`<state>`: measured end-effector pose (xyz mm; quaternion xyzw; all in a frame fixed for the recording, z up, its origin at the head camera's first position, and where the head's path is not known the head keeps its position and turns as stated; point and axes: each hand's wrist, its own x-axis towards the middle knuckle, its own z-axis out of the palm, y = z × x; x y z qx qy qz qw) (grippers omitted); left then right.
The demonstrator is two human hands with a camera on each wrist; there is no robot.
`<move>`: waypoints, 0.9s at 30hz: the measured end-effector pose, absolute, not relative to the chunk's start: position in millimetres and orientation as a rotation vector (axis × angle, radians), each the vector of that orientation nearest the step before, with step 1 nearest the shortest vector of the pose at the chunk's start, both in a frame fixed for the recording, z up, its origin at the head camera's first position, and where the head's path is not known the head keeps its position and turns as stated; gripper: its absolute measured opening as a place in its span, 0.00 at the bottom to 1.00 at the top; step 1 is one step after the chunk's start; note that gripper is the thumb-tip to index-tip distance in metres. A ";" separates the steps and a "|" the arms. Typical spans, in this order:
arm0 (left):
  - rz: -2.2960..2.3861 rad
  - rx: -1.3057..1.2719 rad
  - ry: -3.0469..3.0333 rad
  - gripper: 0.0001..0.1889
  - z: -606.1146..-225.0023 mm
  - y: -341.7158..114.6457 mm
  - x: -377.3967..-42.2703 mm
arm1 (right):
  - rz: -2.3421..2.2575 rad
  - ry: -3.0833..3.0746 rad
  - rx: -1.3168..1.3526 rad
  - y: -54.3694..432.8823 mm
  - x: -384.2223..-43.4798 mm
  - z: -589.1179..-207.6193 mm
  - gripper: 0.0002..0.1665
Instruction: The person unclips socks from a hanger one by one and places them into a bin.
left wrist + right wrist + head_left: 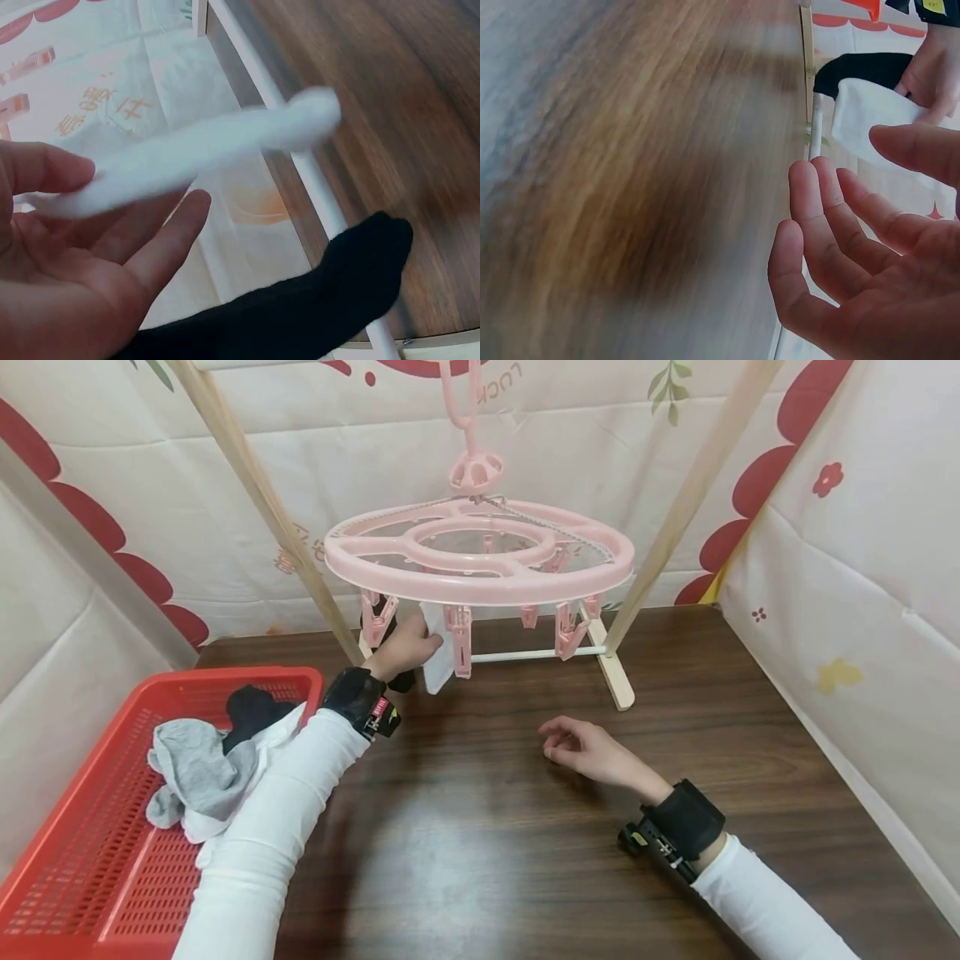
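Observation:
My left hand (407, 649) is under the left side of a round pink clip hanger (480, 588). It pinches a white sock (217, 146) between thumb and fingers, and the sock's other end sticks out past the fingertips. A black sock (330, 289) hangs right beside that hand, its upper end hidden behind the hand in the head view. A pink clip (461, 643) dangles just right of the white sock. My right hand (596, 753) hovers over the table with fingers loosely bent and holds nothing.
At the left stands a red basket (75, 827) with a grey sock (198, 764), a dark sock (253, 714) and white cloth inside. The hanger hangs within a wooden frame (671, 527) with a white lower bar (536, 655). Beneath lies a dark wooden table (465, 827).

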<state>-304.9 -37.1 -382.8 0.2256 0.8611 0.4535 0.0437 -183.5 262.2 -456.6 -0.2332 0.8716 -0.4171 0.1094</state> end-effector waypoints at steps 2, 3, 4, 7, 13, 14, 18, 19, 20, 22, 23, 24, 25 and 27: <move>1.320 0.647 2.669 0.07 -382.3 -35.5 -300.8 | -1.238 2.562 -0.694 262.1 -185.3 -457.4 0.17; 1.289 0.644 2.680 0.07 -382.2 -34.6 -298.5 | -1.244 2.565 -0.697 261.5 -186.2 -457.2 0.17; 1.249 0.641 2.700 0.07 -381.9 -33.4 -295.8 | -1.246 2.572 -0.700 260.9 -187.4 -456.9 0.17; 1.111 0.648 2.762 0.11 -382.8 -28.6 -289.1 | -1.253 2.597 -0.687 257.6 -191.3 -455.3 0.17; 0.974 0.815 2.804 0.17 -386.2 -16.6 -276.9 | -1.307 2.597 -0.690 245.8 -193.7 -449.3 0.16; 0.971 0.850 2.792 0.18 -386.1 -14.6 -274.3 | -1.317 2.586 -0.697 243.3 -193.2 -448.1 0.16; 0.969 0.983 2.722 0.19 -383.9 -7.4 -263.1 | -1.347 2.579 -0.748 232.5 -190.1 -441.4 0.14; 0.990 0.997 2.692 0.19 -383.3 -5.5 -260.5 | -1.359 2.585 -0.763 230.0 -189.4 -439.0 0.14; 1.017 0.997 2.655 0.20 -382.8 -3.7 -258.0 | -1.375 2.595 -0.773 227.4 -188.7 -436.0 0.14; 1.067 0.969 2.597 0.19 -382.2 0.1 -253.5 | -1.412 2.626 -0.805 223.0 -187.9 -429.4 0.14; 1.080 0.950 2.577 0.18 -382.0 1.9 -251.6 | -1.431 2.648 -0.827 220.7 -187.5 -425.5 0.14; 1.072 0.941 2.572 0.18 -382.2 3.9 -250.0 | -1.442 2.678 -0.857 218.2 -187.3 -421.4 0.14; 1.056 0.941 2.578 0.18 -382.5 5.7 -248.6 | -1.452 2.712 -0.896 215.8 -187.4 -416.9 0.14; 1.001 0.959 2.599 0.17 -382.6 9.5 -246.0 | -1.464 2.788 -0.999 211.3 -188.3 -407.7 0.15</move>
